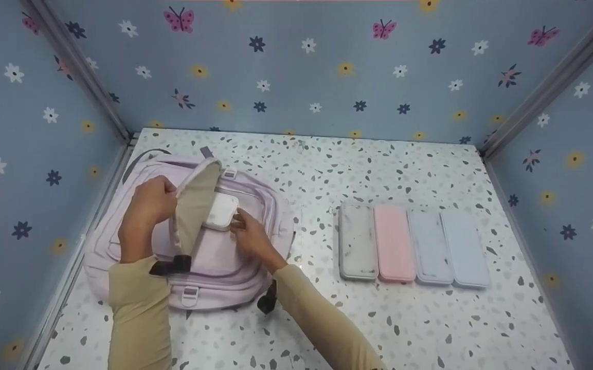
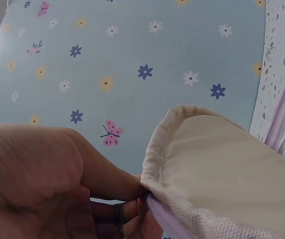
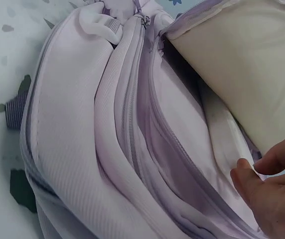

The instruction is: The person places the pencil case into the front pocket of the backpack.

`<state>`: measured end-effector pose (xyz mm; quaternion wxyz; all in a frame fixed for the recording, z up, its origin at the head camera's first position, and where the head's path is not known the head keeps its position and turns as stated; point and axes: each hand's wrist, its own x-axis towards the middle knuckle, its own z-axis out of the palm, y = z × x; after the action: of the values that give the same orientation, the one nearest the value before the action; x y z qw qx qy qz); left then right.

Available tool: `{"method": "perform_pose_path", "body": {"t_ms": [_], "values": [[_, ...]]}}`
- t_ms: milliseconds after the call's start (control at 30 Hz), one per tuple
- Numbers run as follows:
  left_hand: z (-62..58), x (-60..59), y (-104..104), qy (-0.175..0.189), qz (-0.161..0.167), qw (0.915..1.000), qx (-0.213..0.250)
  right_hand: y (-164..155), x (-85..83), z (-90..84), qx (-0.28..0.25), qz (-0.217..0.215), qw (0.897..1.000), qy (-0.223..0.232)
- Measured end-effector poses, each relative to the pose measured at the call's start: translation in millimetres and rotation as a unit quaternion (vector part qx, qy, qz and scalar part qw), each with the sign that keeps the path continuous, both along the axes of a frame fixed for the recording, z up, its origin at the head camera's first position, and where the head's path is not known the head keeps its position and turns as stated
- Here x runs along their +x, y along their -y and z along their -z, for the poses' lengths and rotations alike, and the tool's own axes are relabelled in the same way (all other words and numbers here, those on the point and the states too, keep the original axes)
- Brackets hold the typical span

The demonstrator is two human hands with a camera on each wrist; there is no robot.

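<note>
A lilac backpack (image 1: pixel 224 267) lies flat on the speckled table at the left. My left hand (image 1: pixel 147 205) pinches the edge of its opened front flap (image 1: pixel 193 205) and holds it up, so the beige lining shows. The left wrist view shows the same hand (image 2: pixel 58 184) with its fingers curled on the flap's rim (image 2: pixel 222 159). My right hand (image 1: pixel 247 234) holds a white case (image 1: pixel 221 210) by its edge at the mouth of the open pocket, partly under the flap. In the right wrist view, the right hand's fingertips (image 3: pixel 272 199) sit beside the backpack's zippered layers (image 3: pixel 82 149).
Several flat cases lie side by side on the table to the right: grey (image 1: pixel 357 241), pink (image 1: pixel 394 242), pale blue (image 1: pixel 430 246) and light blue (image 1: pixel 465 247). Flowered blue walls close in the table on three sides.
</note>
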<state>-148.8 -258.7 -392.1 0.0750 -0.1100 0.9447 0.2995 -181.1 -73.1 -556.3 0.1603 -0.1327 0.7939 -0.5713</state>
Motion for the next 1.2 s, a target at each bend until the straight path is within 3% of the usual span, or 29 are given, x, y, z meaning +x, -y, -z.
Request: {"method": "perform_pose_path", "body": {"t_ms": [200,600,900,1200], "values": [[0.7,0.7,1.5,0.002,0.005,1.0000,0.000,-0.1,1.7,-1.9,-0.003,-0.017,1.000,0.005],[3.1,-0.2,2.8,0.006,-0.001,1.0000,0.003,-22.1,4.5,-10.9,-0.029,0.007,0.999,-0.019],[3.2,1.8,3.3,0.003,-0.007,1.0000,0.006,-45.4,3.2,-23.8,-0.017,-0.020,0.998,-0.052],[5.2,3.9,4.6,-0.004,-0.007,0.9999,0.015,-73.8,5.5,-23.7,-0.019,-0.038,0.994,-0.101]]}}
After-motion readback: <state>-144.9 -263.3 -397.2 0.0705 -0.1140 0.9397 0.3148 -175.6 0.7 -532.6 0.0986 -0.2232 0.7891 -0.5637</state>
